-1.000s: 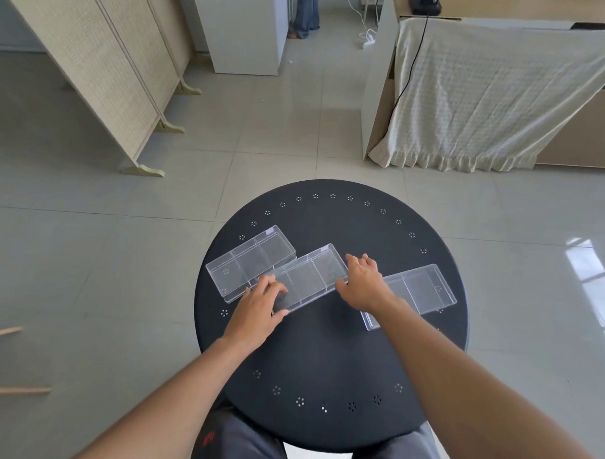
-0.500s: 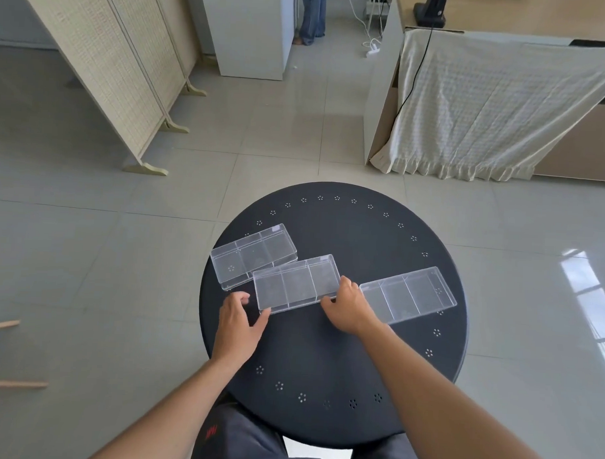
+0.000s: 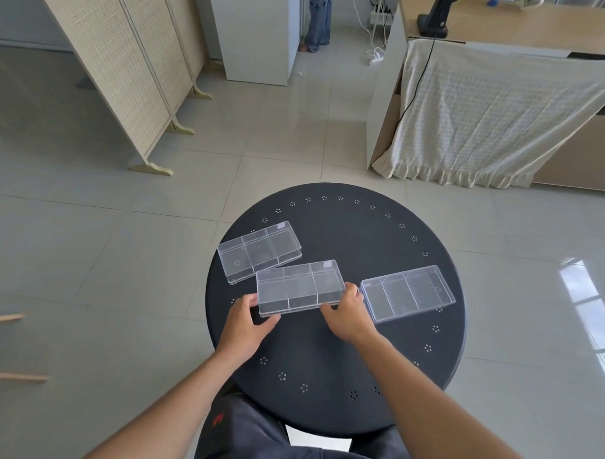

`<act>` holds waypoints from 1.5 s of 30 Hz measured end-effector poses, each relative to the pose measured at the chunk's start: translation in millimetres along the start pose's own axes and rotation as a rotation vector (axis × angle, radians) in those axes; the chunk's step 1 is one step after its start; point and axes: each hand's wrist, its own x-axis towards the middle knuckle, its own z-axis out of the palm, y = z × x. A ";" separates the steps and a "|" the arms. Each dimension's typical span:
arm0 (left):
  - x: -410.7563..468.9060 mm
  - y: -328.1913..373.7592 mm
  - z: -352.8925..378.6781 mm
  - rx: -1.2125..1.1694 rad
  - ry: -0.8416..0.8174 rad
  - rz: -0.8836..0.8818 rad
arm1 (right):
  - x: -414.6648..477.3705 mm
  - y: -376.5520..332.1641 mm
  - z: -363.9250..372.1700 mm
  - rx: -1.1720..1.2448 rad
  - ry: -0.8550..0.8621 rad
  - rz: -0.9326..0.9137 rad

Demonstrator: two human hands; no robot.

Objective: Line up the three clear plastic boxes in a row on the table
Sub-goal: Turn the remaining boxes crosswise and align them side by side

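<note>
Three clear plastic boxes with inner dividers lie on a round black table (image 3: 340, 385). The left box (image 3: 259, 250) sits at the table's left side, angled. The middle box (image 3: 301, 287) is held at both ends: my left hand (image 3: 246, 325) grips its near-left corner and my right hand (image 3: 348, 313) grips its right end. The right box (image 3: 407, 293) lies just right of my right hand, tilted, close to the table's right rim. The middle box's far-left corner overlaps or touches the left box.
A folding woven screen (image 3: 128, 68) stands at the far left. A desk draped with a cream cloth (image 3: 497, 112) is at the far right. A person's legs (image 3: 317, 20) show at the back beside a white cabinet (image 3: 260, 32). My knees are under the table.
Both hands slid from on top of the middle box to its two ends and took hold of it. The middle box has turned closer to level and shifted toward me.
</note>
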 end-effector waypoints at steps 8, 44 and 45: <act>1.8 2.2 -7.8 0.044 0.109 0.141 | -6.3 -17.5 -18.8 -0.035 0.136 -0.131; 12.1 3.6 -11.8 0.291 -0.016 0.279 | 8.5 -14.7 -0.8 -0.462 -0.105 -0.181; 12.9 2.6 -12.0 0.291 -0.007 0.283 | 10.2 -16.1 -0.6 -0.459 -0.090 -0.178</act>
